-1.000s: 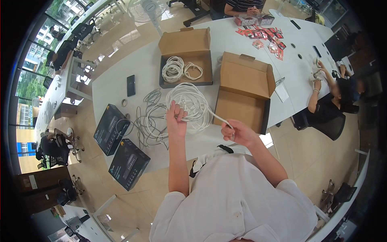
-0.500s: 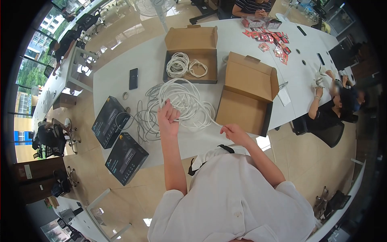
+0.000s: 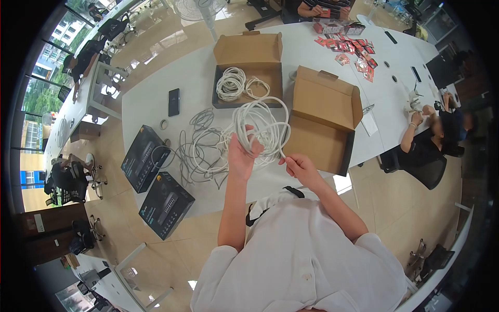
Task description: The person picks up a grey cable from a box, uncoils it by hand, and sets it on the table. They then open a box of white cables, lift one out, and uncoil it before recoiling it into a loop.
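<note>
My left hand (image 3: 243, 155) is closed around a looped coil of white cable (image 3: 248, 117), lifted above the table in front of me. Between the fingers of my right hand (image 3: 302, 170) I pinch a stretch of the same cable, to the right of the coil. More white and grey cable (image 3: 200, 151) lies tangled on the table to the left of my left hand. Beyond the coil, an open cardboard box (image 3: 248, 52) has coiled white cables (image 3: 230, 84) inside. A second open box (image 3: 317, 143) stands to the right, its inner floor bare where visible.
Two dark printed boxes (image 3: 144, 158) sit at the left table edge, near a tape roll (image 3: 163, 124) and a phone (image 3: 173, 102). Red packets (image 3: 353, 49) are spread at the far right. Co-workers sit at the far side and the right, handling things.
My left hand has moved right with the coil, closer to my right hand. My right hand keeps its pinch on the cable. The loose tangle stays at the left.
</note>
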Tool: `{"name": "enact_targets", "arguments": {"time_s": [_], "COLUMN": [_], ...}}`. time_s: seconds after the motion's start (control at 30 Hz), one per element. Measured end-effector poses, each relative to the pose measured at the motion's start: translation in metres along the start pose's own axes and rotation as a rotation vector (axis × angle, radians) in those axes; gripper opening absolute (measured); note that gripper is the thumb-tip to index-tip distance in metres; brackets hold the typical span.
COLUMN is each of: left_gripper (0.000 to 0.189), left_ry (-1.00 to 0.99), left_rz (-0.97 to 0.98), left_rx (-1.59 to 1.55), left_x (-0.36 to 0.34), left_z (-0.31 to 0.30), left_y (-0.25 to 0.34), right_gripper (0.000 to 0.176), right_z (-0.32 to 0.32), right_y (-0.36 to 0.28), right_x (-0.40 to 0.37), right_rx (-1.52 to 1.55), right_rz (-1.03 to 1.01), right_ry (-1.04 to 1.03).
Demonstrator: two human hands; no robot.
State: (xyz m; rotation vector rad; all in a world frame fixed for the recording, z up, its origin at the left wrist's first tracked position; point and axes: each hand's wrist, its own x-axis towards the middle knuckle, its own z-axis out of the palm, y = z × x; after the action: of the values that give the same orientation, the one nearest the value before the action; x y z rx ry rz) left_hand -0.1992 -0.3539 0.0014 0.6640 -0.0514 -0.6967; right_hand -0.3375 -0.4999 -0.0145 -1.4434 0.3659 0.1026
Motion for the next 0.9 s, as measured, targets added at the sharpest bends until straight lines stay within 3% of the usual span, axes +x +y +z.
{"name": "enact_targets", "arguments": {"time_s": [0.27,0.37,0.57,0.67,0.77,0.9], "left_gripper": [0.021,0.021,0.019,0.023,0.023,0.026], "left_ry": [0.045,-0.099,-0.205,-0.236,-0.249,-0.273], "left_rz": [-0.146,-0.182,-0.277,-0.287,-0.28,-0.288], "left_rx": [0.379,0.442,0.481,0.561,0.553,0.459], "left_x": [-0.007,-0.01,-0.013,-0.011,-0.011,-0.011], "left_z": [0.01,0.007,0.021,0.02,0.024,0.02], "left_y": [-0.03,-0.042,-0.04,-0.044,-0.048,-0.047], "right_gripper": [0.03,0.036,0.048,0.051,0.052,0.047], "right_z": [-0.008,-0.013,0.005,-0.008,-0.009,-0.038], "right_y": [-0.017,-0.014,-0.017,0.0,-0.012,-0.002], "right_x": [0.012,0.018,0.022,0.035,0.036,0.032], "right_rx": [0.335,0.396,0.397,0.068,0.024,0.212], "right_rz": [0.091,0.082,-0.172,-0.397,-0.446,-0.215], "right_ry": [0.135,0.069,0.189,0.382,0.542,0.416]}}
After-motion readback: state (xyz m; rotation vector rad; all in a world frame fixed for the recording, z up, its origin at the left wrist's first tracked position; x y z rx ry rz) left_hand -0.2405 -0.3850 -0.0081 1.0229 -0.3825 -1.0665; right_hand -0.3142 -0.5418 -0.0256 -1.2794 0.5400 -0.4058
